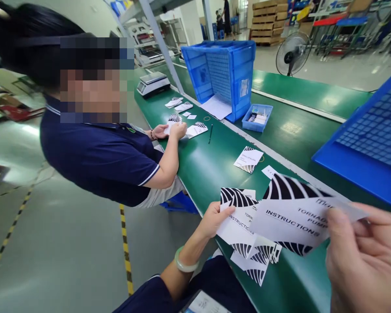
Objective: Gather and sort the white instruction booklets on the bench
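Observation:
My left hand (pixel 215 219) wears a light green bangle at the wrist. Its thumb presses on a few overlapping instruction leaflets (pixel 236 224), white with black curved stripes. Between the thumb and fingers of my right hand (pixel 361 243) is another instruction leaflet (pixel 289 217), tilted and held nearer the camera, printed "TORNADO PUMP INSTRUCTIONS". Its left edge overlaps the leaflets in my left hand. Below them, more striped leaflets (pixel 256 265) lie at the edge of the green table (pixel 195 174), partly covered.
A co-worker (pixel 107 152) sits at the left, handling similar leaflets. On the table are a single leaflet (pixel 248 159), a pen (pixel 210 134), a small blue tray (pixel 257 117), a large blue crate (pixel 221 78) and a scale (pixel 153 83). Another blue crate (pixel 371 143) stands at the right.

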`<state>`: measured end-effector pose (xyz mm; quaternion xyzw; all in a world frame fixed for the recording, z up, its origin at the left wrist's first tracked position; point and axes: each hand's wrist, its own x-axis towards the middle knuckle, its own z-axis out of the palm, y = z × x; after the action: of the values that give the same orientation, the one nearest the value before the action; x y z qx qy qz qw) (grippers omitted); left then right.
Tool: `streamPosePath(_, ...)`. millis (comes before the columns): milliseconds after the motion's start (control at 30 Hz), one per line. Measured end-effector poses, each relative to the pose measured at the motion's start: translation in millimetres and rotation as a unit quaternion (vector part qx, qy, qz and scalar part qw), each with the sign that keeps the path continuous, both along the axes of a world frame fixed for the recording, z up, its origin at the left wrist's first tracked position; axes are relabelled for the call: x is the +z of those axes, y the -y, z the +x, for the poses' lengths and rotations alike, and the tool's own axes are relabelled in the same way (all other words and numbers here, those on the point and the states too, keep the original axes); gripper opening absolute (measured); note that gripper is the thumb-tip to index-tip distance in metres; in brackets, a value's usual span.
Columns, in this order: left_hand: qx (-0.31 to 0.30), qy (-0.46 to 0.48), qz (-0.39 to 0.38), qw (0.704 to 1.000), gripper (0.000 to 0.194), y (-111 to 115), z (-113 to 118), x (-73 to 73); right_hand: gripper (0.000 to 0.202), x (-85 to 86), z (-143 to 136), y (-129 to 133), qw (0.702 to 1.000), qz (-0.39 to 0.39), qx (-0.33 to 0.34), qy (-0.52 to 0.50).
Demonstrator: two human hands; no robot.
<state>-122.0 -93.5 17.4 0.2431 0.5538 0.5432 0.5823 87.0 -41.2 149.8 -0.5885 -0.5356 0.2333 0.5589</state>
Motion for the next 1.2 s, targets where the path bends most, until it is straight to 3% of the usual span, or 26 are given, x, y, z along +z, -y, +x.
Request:
streamPosePath(67,0.026,0.003,-0.006,1.0,0.036,1,-3,-2.0,0.029,11.4,-4,-14,0.999,0.043,0.001,-0.021)
streamPosePath(133,0.043,0.007,-0.013,0.999,0.036,1,-5,-4.3,0.034,2.9,-1,-25,0.993,-0.003,0.065,-0.1)
streamPosePath(300,0.058,0.001,-0.011,0.998,0.037,-4,2,-9.0,0.041,-62.9,7,-13,0.93,-0.257,0.114,-0.237)
streamPosePath(367,0.044,0.003,-0.01,0.999,0.037,-8,10,-10.1,0.042,-82.5,2,0,0.919,-0.286,0.127,-0.239)
streamPosePath(467,0.011,0.014,0.012,1.0,0.035,-10,23,-9.9,0.042,-97.1,-12,11,0.938,-0.26,0.135,-0.187)
streamPosePath(667,-0.024,0.024,0.012,0.999,0.032,-6,41,-9.3,0.044,-112.4,-12,7,0.952,-0.248,0.134,-0.123)
streamPosePath(867,-0.035,0.018,0.025,0.999,0.039,-4,40,-10.3,0.036,-107.9,7,4,0.967,-0.235,0.081,-0.053)
streamPosePath(1000,-0.029,0.013,0.022,0.999,0.038,-4,43,-8.9,0.045,-110.0,3,8,0.937,-0.307,0.128,-0.106)
streamPosePath(1200,-0.028,0.017,0.019,0.999,0.036,-2,51,-10.4,0.039,-115.3,4,15,0.938,-0.284,0.174,-0.094)
